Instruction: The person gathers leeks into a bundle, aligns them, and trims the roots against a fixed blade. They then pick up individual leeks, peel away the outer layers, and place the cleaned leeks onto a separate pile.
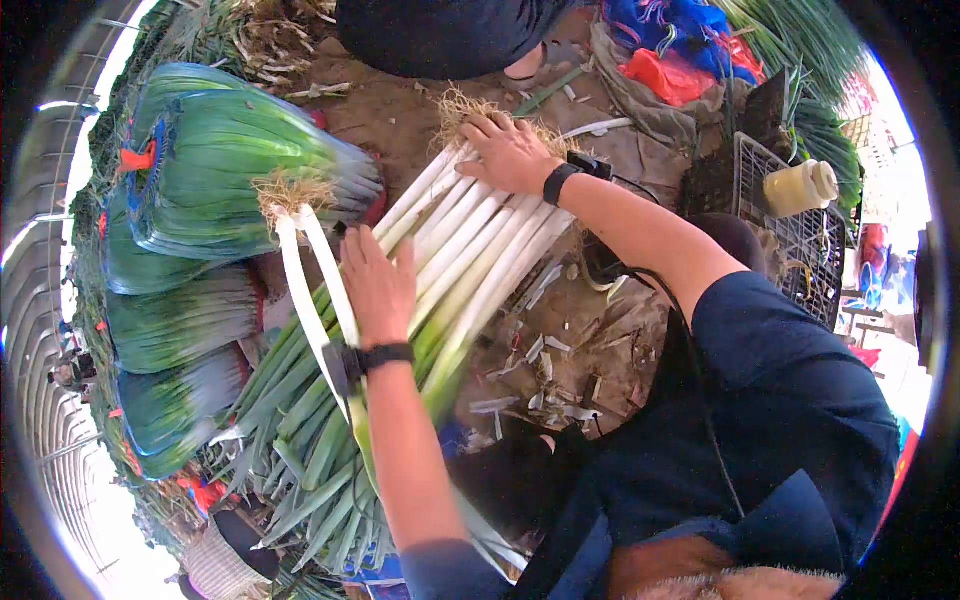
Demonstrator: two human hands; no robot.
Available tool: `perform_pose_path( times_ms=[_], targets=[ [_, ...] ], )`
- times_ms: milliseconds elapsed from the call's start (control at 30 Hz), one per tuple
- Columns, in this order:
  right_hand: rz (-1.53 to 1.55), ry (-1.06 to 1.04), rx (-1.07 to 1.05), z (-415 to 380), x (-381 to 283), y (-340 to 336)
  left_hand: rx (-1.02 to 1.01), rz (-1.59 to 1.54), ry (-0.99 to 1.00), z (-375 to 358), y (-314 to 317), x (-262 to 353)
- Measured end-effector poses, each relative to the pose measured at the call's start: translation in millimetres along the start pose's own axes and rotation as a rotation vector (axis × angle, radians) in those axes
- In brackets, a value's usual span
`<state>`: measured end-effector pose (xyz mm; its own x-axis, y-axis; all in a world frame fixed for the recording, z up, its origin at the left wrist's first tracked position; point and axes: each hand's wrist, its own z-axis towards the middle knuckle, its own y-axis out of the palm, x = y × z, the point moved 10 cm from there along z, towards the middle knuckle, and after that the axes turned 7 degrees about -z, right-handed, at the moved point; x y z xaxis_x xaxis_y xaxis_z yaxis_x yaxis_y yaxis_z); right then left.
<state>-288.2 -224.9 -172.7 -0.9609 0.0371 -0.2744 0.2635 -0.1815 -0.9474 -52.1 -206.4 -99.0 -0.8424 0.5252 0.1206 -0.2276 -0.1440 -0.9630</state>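
Note:
A loose pile of long green onions [450, 245] lies in front of me, white stalks and roots toward the top, green leaves spread below. My right hand [510, 155] rests on the stalks near the root end, fingers spread over them. Farther down the same pile, my left hand [380, 285] is laid flat against its left side, fingers extended. Two separate green onions [315, 265] run alongside my left hand and forearm, their roots up. Part of their length passes by the wristband and is hard to follow. Black bands circle both wrists.
Tied bundles of green onions [230, 165] are stacked at left. A person's dark-clothed leg [450, 35] is at the top. At right stands a black crate [800, 270] with a pale roll [800, 187] on it. Trimmed scraps [545, 355] litter the ground. Blue and red bags [680, 55] lie at upper right.

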Motion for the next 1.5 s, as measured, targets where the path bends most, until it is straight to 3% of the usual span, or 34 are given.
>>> perform_pose_path(
  times_ms=[67,233,300,333,433,467,500,567,633,700,733,800,900,967,1000,1133,1233,1267,1300,1333,1400,1500],
  targets=[
    [0.016,0.016,-0.020,-2,-2,-10,-0.043,0.076,-0.110,19,-1,-8],
    [0.000,0.019,-0.027,0,2,-2,0.036,0.102,-0.099,-4,-4,1],
    [-0.103,-0.016,0.068,-4,-6,-14,-0.138,-0.039,-0.199,-15,12,-11],
    [-0.135,-0.040,0.181,-7,-12,-27,-0.051,-0.016,-0.107,-20,7,-2],
    [-0.118,-0.015,0.277,-7,-35,-53,-0.082,0.006,-0.081,-30,9,8],
    [-0.032,-0.107,0.394,-8,-54,-58,-0.279,-0.165,-0.221,-28,1,19],
    [-0.030,-0.104,0.391,-7,-67,-61,-0.284,-0.163,-0.221,-33,-17,30],
    [0.133,-0.139,-0.053,2,-96,-31,0.078,-0.069,0.045,-54,-90,64],
    [0.107,-0.171,-0.028,5,-112,-18,0.167,0.092,-0.254,-82,-135,34],
    [0.078,-0.242,0.135,3,-128,-29,0.130,0.189,-0.492,-125,-142,-14],
    [0.052,-0.273,0.010,11,-133,-8,0.127,0.181,-0.483,-130,-147,-19],
    [0.019,-0.248,-0.085,19,-130,17,-0.297,0.043,-0.860,-163,-119,-55],
    [0.035,-0.269,-0.192,12,-135,24,-0.224,0.012,-0.681,-177,-118,-55],
    [0.055,-0.291,-0.196,11,-129,23,0.035,-0.587,-0.894,-190,-131,-73],
    [0.114,-0.302,-0.152,8,-128,24,0.088,-0.656,-0.944,-192,-142,-84],
    [0.128,-0.310,-0.093,-5,-129,12,0.146,-0.662,-0.926,-148,-209,-98],
    [0.149,-0.275,-0.180,-8,-122,16,-0.153,-0.311,-0.771,-88,-229,-97],
    [0.180,-0.311,-0.197,-8,-123,25,-0.151,-0.312,-0.771,-77,-219,-109],
    [0.215,-0.346,-0.215,-10,-125,38,-0.175,-0.190,-0.436,-51,-207,-100],
    [0.272,-0.371,0.073,-16,-124,15,-0.195,-0.066,-0.098,-30,-197,-71],
    [0.292,-0.303,0.048,-12,-123,25,-0.397,0.074,-0.286,-17,-150,-87],
    [0.301,-0.267,-0.045,-11,-118,14,-0.502,0.093,-0.257,0,-96,-82]
  ],
)
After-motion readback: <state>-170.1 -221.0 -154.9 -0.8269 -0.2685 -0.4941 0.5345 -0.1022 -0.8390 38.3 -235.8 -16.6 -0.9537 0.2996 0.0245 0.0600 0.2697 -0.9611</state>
